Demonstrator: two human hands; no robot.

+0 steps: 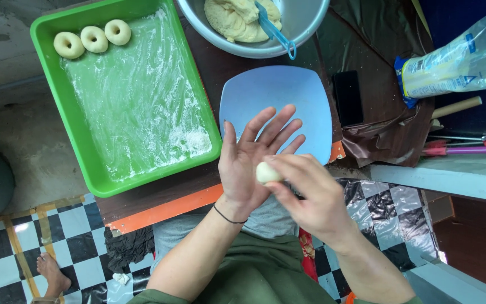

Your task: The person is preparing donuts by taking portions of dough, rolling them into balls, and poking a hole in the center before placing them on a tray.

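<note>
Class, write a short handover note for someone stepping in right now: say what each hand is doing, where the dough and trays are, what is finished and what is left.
Left hand: open, palm up, a small dough ball resting on it.
Right hand: fingers pressed on the ball from the side.
Green tray: floured, on the table to the left; three dough rings sit in its far corner.
Blue plate: just beyond the hands, bare.
Metal bowl: at the far edge, holding the dough mass and a blue scraper.
Done: three rings shaped.
Left: this ball is not yet a ring; much dough remains in the bowl.
</note>
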